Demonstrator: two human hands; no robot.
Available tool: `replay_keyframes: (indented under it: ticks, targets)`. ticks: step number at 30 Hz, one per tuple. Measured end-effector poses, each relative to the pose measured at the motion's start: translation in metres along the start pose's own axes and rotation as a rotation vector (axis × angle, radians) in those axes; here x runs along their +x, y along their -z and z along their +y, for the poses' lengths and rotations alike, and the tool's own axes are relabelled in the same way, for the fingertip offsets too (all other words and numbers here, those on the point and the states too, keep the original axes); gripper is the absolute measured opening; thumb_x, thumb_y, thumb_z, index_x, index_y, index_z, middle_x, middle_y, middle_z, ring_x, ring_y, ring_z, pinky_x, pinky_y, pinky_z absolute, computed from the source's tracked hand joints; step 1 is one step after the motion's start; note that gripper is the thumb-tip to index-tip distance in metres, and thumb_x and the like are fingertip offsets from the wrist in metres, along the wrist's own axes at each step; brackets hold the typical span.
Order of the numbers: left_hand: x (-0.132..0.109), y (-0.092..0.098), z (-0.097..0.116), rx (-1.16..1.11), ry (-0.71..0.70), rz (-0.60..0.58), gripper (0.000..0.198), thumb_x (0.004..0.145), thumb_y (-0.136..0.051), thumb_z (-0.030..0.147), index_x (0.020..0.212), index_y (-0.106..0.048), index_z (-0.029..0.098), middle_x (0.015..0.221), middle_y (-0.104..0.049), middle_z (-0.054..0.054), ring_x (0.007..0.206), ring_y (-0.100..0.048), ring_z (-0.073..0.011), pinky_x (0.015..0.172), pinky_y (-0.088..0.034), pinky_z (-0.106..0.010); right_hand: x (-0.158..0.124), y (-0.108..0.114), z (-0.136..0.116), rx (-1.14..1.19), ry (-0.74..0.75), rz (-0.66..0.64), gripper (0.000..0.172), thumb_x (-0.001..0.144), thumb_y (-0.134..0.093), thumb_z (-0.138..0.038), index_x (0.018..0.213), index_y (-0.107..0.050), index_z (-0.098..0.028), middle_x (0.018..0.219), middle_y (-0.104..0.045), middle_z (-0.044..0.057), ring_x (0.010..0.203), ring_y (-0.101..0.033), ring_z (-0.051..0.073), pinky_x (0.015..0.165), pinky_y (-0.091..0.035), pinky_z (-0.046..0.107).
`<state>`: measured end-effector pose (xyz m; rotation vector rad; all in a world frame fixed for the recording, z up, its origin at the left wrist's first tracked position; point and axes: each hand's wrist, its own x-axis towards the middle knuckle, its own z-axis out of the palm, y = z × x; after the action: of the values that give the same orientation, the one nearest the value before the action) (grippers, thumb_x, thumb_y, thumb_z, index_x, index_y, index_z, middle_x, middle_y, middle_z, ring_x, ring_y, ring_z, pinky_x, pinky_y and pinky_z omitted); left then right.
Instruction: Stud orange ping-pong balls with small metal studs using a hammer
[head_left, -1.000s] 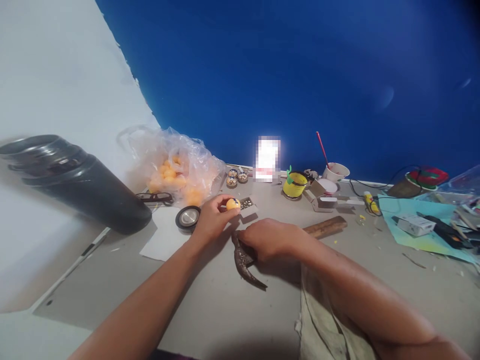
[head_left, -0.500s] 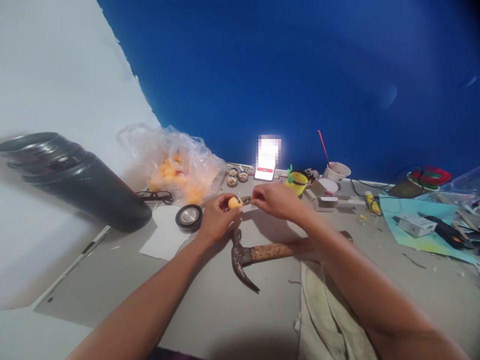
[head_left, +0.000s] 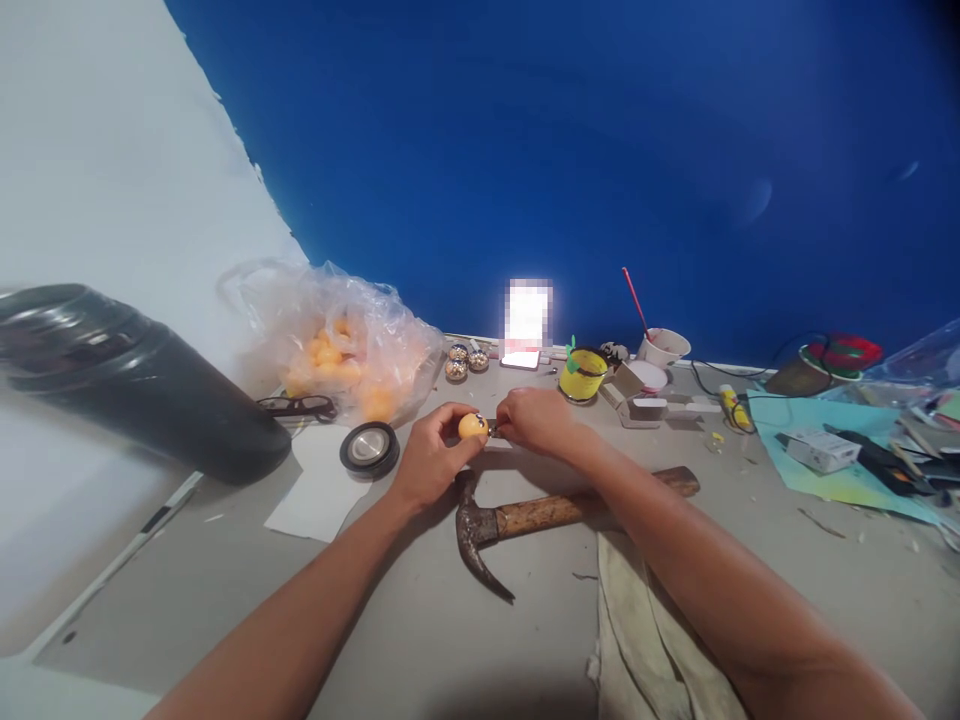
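An orange ball (head_left: 472, 427) with dark marks on its upper right side is pinched in my left hand (head_left: 436, 450), between thumb and fingers. Close against the ball's right side, my right hand (head_left: 534, 420) has its fingers pressed together around something small and dark, too small to name. Just below both hands lies a claw hammer (head_left: 525, 517), its head to the left and its wooden handle passing under my right forearm. Several shiny patterned balls (head_left: 457, 370) sit behind my left hand, near a lit phone (head_left: 521, 358) at the wall.
A plastic bag (head_left: 352, 350) of orange balls, glasses, a round black lid (head_left: 369, 447) and a large dark bottle (head_left: 150, 380) stand left. Rightward are a yellow cup (head_left: 583, 375), a white cup (head_left: 664, 346), an open small box and blue paper (head_left: 795, 440). A cloth (head_left: 652, 630) lies in front.
The view has shifted slightly. My right hand has come closer to the orange ball, covering more of the small dark piece beside it. My left hand still holds the ball.
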<state>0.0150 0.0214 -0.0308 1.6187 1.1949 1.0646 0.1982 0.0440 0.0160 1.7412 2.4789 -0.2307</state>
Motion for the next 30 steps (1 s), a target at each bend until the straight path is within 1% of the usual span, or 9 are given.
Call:
replay_keyframes:
  ticks: [5, 9, 11, 14, 19, 21, 24, 30]
  targets:
    - [0.0001, -0.0003, -0.0007, 0.008, 0.015, 0.028, 0.027, 0.075, -0.074, 0.031, 0.099, -0.07, 0.018, 0.095, -0.073, -0.006, 0.087, -0.067, -0.0226, 0.079, -0.053, -0.034, -0.0004, -0.0026, -0.0014, -0.026, 0.06, 0.018, 0.031, 0.095, -0.05, -0.027, 0.109, -0.076, -0.019, 0.111, -0.074, 0.015, 0.101, -0.069, 0.028, 0.075, -0.046, 0.031]
    - [0.0009, 0.0006, -0.0021, 0.017, 0.011, 0.029, 0.029, 0.076, -0.073, 0.033, 0.101, -0.069, 0.018, 0.095, -0.074, -0.007, 0.089, -0.068, -0.0243, 0.079, -0.054, -0.035, -0.0009, -0.0023, -0.0032, -0.051, 0.076, 0.031, 0.031, 0.097, -0.051, -0.031, 0.106, -0.077, -0.017, 0.107, -0.074, 0.016, 0.099, -0.07, 0.029, 0.073, -0.046, 0.031]
    - [0.0012, 0.0009, -0.0016, 0.025, 0.006, 0.034, 0.029, 0.076, -0.073, 0.034, 0.1, -0.07, 0.018, 0.094, -0.074, -0.006, 0.088, -0.068, -0.0243, 0.079, -0.053, -0.036, 0.0001, -0.0027, -0.0031, -0.054, 0.071, 0.039, 0.03, 0.095, -0.054, -0.033, 0.104, -0.078, -0.018, 0.106, -0.075, 0.014, 0.097, -0.07, 0.028, 0.071, -0.045, 0.031]
    - [0.0011, 0.0009, -0.0002, 0.027, 0.004, 0.035, 0.028, 0.075, -0.073, 0.033, 0.099, -0.07, 0.018, 0.093, -0.074, -0.006, 0.086, -0.068, -0.0237, 0.079, -0.053, -0.036, 0.0024, -0.0047, -0.001, -0.03, 0.089, 0.05, 0.026, 0.092, -0.056, -0.029, 0.102, -0.079, -0.022, 0.105, -0.076, 0.011, 0.098, -0.07, 0.027, 0.067, -0.043, 0.029]
    - [0.0015, 0.0012, 0.001, 0.002, 0.028, 0.048, 0.03, 0.073, -0.075, 0.034, 0.099, -0.069, 0.019, 0.091, -0.074, -0.005, 0.084, -0.069, -0.024, 0.076, -0.053, -0.035, 0.0034, -0.0076, 0.0015, -0.002, 0.121, 0.071, 0.028, 0.093, -0.054, -0.03, 0.106, -0.079, -0.026, 0.108, -0.075, 0.008, 0.099, -0.069, 0.025, 0.067, -0.041, 0.029]
    - [0.002, 0.0018, 0.0018, 0.002, 0.044, 0.066, 0.031, 0.073, -0.075, 0.034, 0.099, -0.069, 0.019, 0.091, -0.074, -0.005, 0.083, -0.069, -0.024, 0.075, -0.054, -0.035, 0.0028, -0.0076, 0.0007, 0.014, 0.115, 0.09, 0.029, 0.093, -0.052, -0.03, 0.108, -0.078, -0.026, 0.109, -0.075, 0.008, 0.097, -0.068, 0.024, 0.068, -0.041, 0.029]
    - [0.0027, 0.0024, 0.0025, 0.008, 0.055, 0.094, 0.031, 0.072, -0.075, 0.034, 0.098, -0.069, 0.019, 0.092, -0.074, -0.006, 0.084, -0.069, -0.0244, 0.075, -0.054, -0.036, 0.0022, -0.0071, -0.0015, 0.023, 0.09, 0.112, 0.029, 0.094, -0.051, -0.03, 0.105, -0.077, -0.023, 0.107, -0.075, 0.009, 0.095, -0.068, 0.024, 0.07, -0.041, 0.03]
    - [0.0035, 0.002, 0.0016, 0.006, 0.051, 0.085, 0.029, 0.072, -0.074, 0.032, 0.097, -0.07, 0.018, 0.092, -0.074, -0.006, 0.086, -0.069, -0.0249, 0.076, -0.054, -0.036, 0.0032, -0.01, -0.005, 0.024, 0.077, 0.172, 0.027, 0.096, -0.049, -0.028, 0.1, -0.074, -0.019, 0.103, -0.076, 0.011, 0.092, -0.069, 0.024, 0.07, -0.04, 0.03]
